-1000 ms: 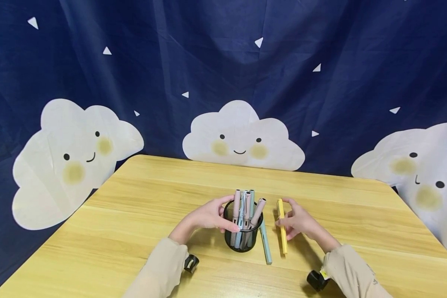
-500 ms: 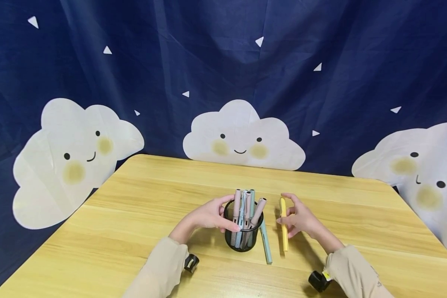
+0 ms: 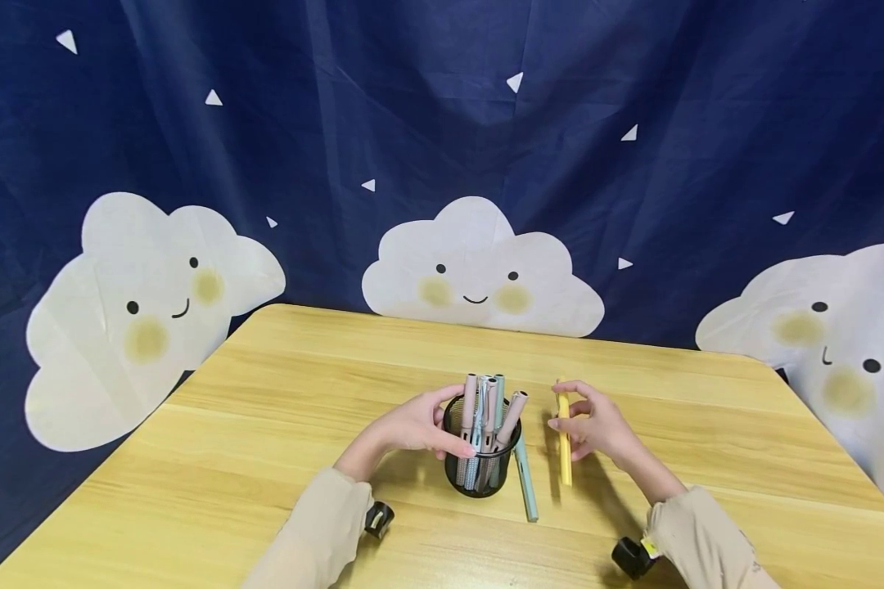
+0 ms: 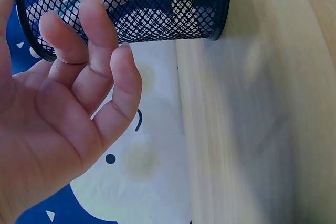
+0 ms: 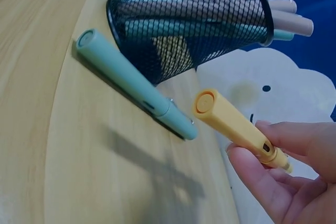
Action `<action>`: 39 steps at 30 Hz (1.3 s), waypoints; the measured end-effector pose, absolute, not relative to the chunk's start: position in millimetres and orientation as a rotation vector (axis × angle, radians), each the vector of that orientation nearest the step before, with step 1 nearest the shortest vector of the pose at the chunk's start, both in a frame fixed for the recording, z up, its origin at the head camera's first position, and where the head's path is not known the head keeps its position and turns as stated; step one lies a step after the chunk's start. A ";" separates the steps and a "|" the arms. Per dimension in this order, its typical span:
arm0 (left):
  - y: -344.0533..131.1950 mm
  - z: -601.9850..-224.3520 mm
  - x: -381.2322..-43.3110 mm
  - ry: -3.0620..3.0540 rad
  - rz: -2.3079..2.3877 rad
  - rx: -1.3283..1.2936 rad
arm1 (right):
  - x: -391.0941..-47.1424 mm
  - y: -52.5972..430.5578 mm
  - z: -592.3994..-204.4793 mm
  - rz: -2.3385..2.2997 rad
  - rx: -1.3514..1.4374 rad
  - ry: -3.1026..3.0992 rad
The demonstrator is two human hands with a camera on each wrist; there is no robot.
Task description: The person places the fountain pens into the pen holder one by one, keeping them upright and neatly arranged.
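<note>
A black mesh pen holder [image 3: 479, 478] stands upright with several pink, blue and green pens [image 3: 489, 409] in it. My left hand [image 3: 423, 425] grips its left side, thumb over the front rim; in the left wrist view the fingers [image 4: 97, 24] curl against the mesh. To the right, my right hand [image 3: 597, 425] pinches a yellow pen [image 3: 565, 450] between thumb and fingers. The right wrist view shows that yellow pen [image 5: 233, 121] raised over the table, its blunt end toward the camera. A green pen [image 3: 526, 483] lies on the table between the pen holder and my right hand.
The light wooden table [image 3: 265, 393] ends at the back against a dark blue curtain [image 3: 427, 106] printed with white clouds. Black wrist cameras [image 3: 378, 519] sit at both sleeves, low over the table.
The yellow pen, in my right hand, has come up off the table and turned more upright, shifting slightly right and away from me. My left hand and the pen holder stay put.
</note>
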State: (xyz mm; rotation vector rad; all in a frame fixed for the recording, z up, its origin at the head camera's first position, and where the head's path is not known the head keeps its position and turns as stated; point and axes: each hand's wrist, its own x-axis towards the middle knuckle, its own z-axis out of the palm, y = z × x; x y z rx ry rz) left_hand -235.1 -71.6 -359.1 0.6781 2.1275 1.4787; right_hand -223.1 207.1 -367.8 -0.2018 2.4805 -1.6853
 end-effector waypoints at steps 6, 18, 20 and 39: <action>-71.3 -358.6 -234.9 2.134 1.476 0.674 | -221.4 204.6 -363.6 -1.713 -0.209 2.502; -71.1 -360.5 -235.0 2.154 1.465 0.679 | -219.1 202.8 -360.1 -1.819 -0.261 2.524; -71.2 -360.7 -234.9 2.151 1.468 0.677 | -218.7 202.4 -358.9 -1.858 -0.263 2.508; -70.7 -360.0 -235.2 2.159 1.463 0.680 | -263.3 227.9 -416.2 -2.283 -0.504 2.390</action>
